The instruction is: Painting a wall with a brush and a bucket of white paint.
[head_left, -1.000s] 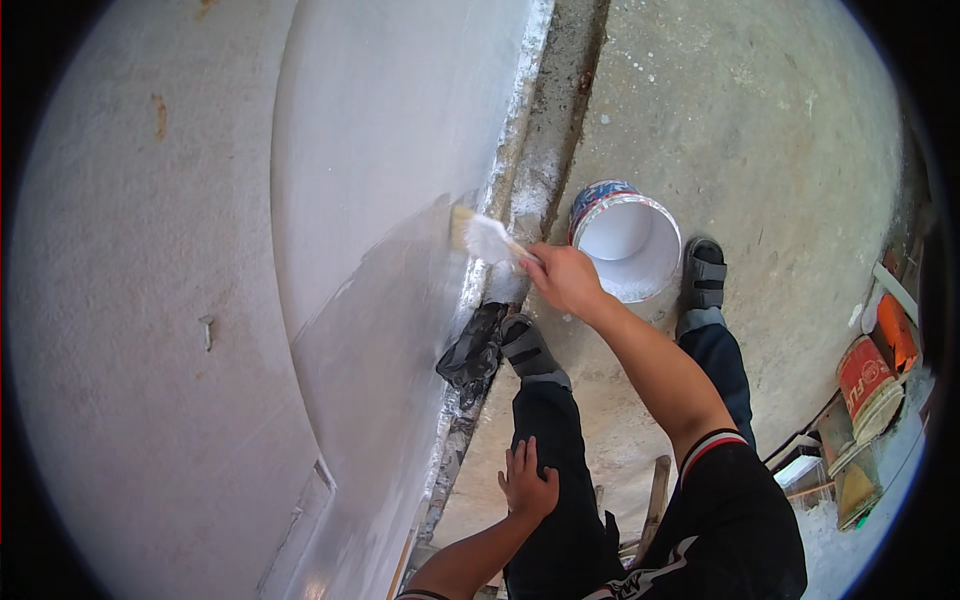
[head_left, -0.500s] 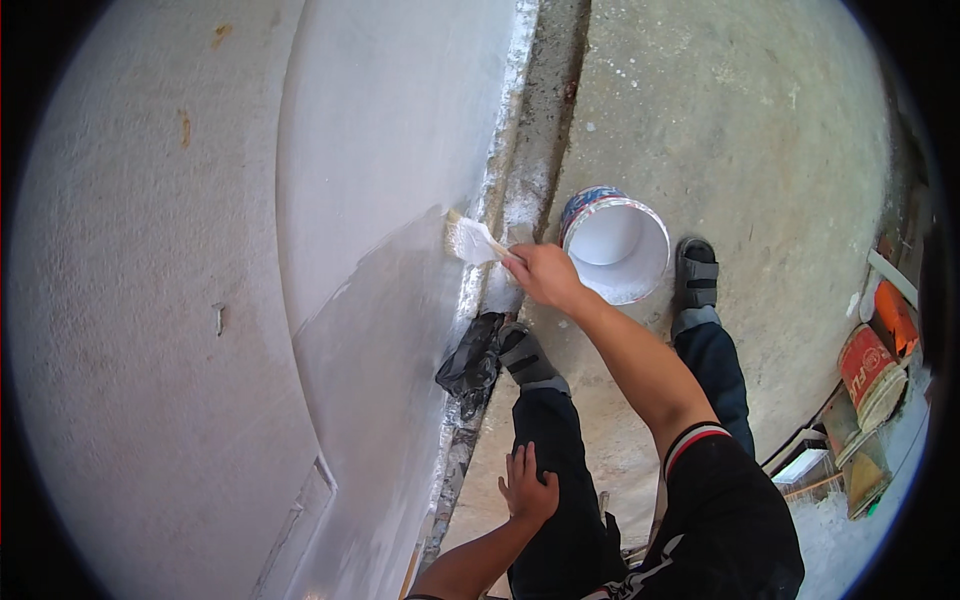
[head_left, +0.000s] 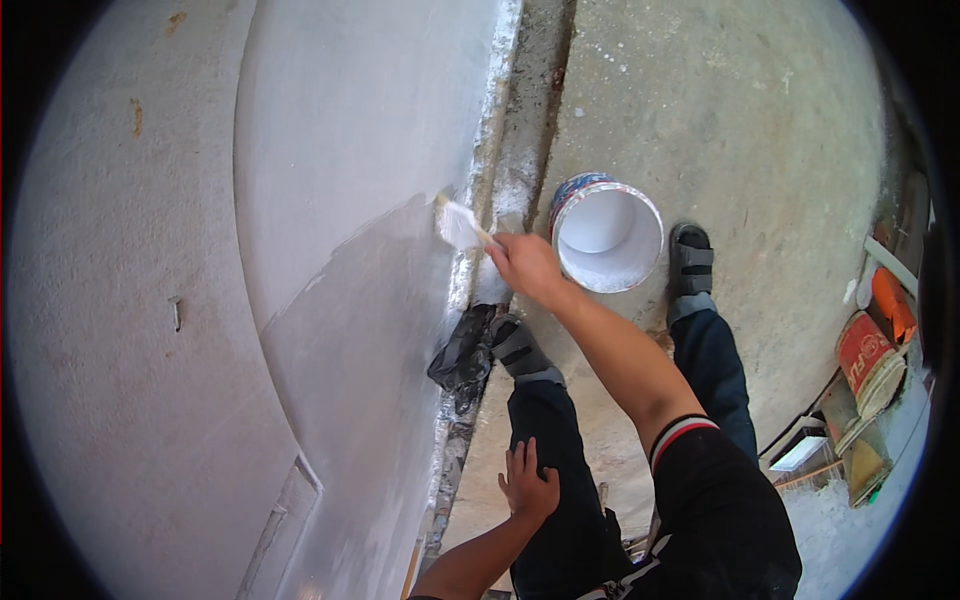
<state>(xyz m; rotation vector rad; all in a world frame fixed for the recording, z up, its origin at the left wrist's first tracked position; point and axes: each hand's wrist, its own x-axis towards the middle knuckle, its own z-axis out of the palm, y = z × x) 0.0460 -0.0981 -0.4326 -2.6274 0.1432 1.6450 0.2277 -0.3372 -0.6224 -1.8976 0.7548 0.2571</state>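
My right hand [head_left: 526, 266] is closed around the handle of a wide paintbrush [head_left: 460, 226], whose white-coated bristles rest against the lower edge of the wall panel [head_left: 365, 120]. Fresh white covers the panel's upper part; below a slanting edge its surface is darker grey. Just right of that hand stands a paint bucket [head_left: 648, 240], white inside, with white paint at its bottom. My left hand [head_left: 529, 482] lies on my left thigh, fingers spread, holding nothing.
A crumpled black plastic bag [head_left: 464, 358] lies at the wall's foot beside my left sandal [head_left: 516, 345]. Along the wall runs a narrow gutter [head_left: 532, 110]. On the right are a red bucket [head_left: 866, 352] and an orange object [head_left: 892, 303]. A nail [head_left: 177, 314] sticks out of the rough wall.
The paintbrush and my right hand have moved slightly left and up along the panel's lower edge. The whole view has shifted a little. My left hand stays on the thigh.
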